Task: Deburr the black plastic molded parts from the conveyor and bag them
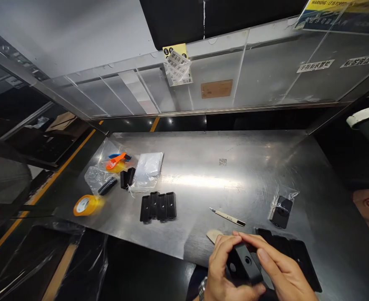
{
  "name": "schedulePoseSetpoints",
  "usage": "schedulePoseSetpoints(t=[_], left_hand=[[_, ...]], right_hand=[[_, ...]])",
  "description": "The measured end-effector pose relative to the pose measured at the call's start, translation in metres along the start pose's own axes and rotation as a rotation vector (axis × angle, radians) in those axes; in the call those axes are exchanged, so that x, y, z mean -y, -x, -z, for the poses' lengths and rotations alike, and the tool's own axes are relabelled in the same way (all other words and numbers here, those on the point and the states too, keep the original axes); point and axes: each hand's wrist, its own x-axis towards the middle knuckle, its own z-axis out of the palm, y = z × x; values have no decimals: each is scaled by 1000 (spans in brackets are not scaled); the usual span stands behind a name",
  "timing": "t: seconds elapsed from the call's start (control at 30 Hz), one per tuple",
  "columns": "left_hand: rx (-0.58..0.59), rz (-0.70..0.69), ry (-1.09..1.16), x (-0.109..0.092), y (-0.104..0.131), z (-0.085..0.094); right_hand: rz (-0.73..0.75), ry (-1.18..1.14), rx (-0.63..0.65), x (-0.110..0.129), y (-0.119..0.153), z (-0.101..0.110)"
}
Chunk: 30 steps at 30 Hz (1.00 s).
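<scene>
A black box-shaped plastic part with a round hole is held near the table's front edge. My left hand wraps around one side of it, fingers closed. From the other side my right hand grips the same part, its fingertips meeting the left ones at the top. Under and beside the right hand lie black trays, partly covered by it. A pale flat wooden piece sticks out behind the left hand. Just beyond the hands lies a pen-like tool marked A26.
A bagged black part lies at right. Several open black cases stand left of centre. Farther left are a stack of clear bags, an orange tool and yellow tape. A clear panel rises over the metal table's back.
</scene>
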Motion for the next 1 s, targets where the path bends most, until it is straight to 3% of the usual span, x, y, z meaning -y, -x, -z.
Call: schedulePoseSetpoints(t=[0.23,0.3,0.37,0.47,0.57,0.63,0.73,0.83,0.93,1.0], left_hand=[[-82,43,-173,-2,4,5],[-61,26,-298,-6,4,8],[5,93,-331,-11,2,15],[102,386,-97,-18,-2,30],[64,735,273,-16,-7,42],[11,883,471,-11,-7,44],[-18,966,696,-5,-5,38],[69,1024,861,-3,-2,31],[163,1049,909,-4,-1,29],[165,1053,866,-5,-1,30]], right_hand=[[130,125,25,-7,6,-8],[133,181,-7,-13,6,-11],[81,195,-48,-19,4,-13],[-41,111,-117,-25,-3,-14],[-155,-62,-173,-27,-10,-18],[-211,-170,-172,-26,-13,-21],[-245,-254,-156,-21,-16,-27],[-282,-306,-133,-17,-16,-31],[-304,-279,-132,-17,-16,-33],[-299,-226,-139,-19,-16,-34]])
